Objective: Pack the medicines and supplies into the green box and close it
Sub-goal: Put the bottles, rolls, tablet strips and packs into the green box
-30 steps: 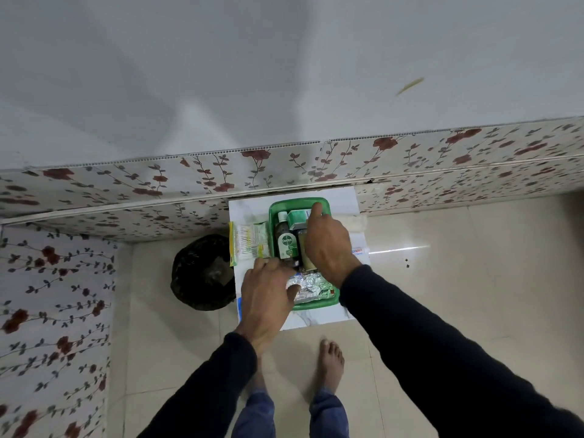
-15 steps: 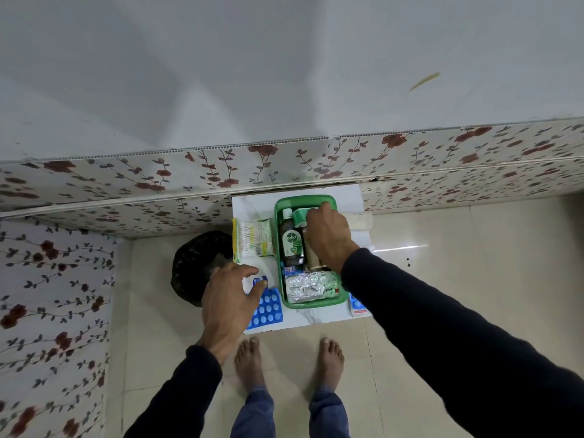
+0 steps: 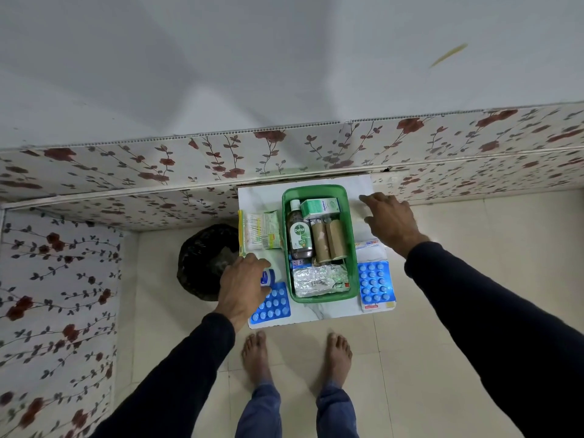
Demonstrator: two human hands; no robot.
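Note:
The open green box (image 3: 353, 248) stands on a small white table (image 3: 259, 197). Inside lie a Dettol bottle (image 3: 299, 233), a green carton (image 3: 319, 207), two brown rolls (image 3: 328, 240) and a silver foil pack (image 3: 319, 279). My left hand (image 3: 241, 286) closes around a small white and blue jar (image 3: 268, 277) left of the box, over a blue blister strip (image 3: 273, 305). My right hand (image 3: 390, 221) hovers with spread fingers over the table right of the box, holding nothing. Another blue blister strip (image 3: 375, 282) lies on the right.
A yellow-green packet (image 3: 260, 230) lies left of the box. White cartons (image 3: 368, 246) sit under my right wrist. A black bag-lined bin (image 3: 205, 260) stands on the floor left of the table. My bare feet (image 3: 297, 355) are just before the table. Flowered wall panels stand behind.
My right hand left the box interior and moved right over the table. My left hand shifted slightly and closed on the small jar.

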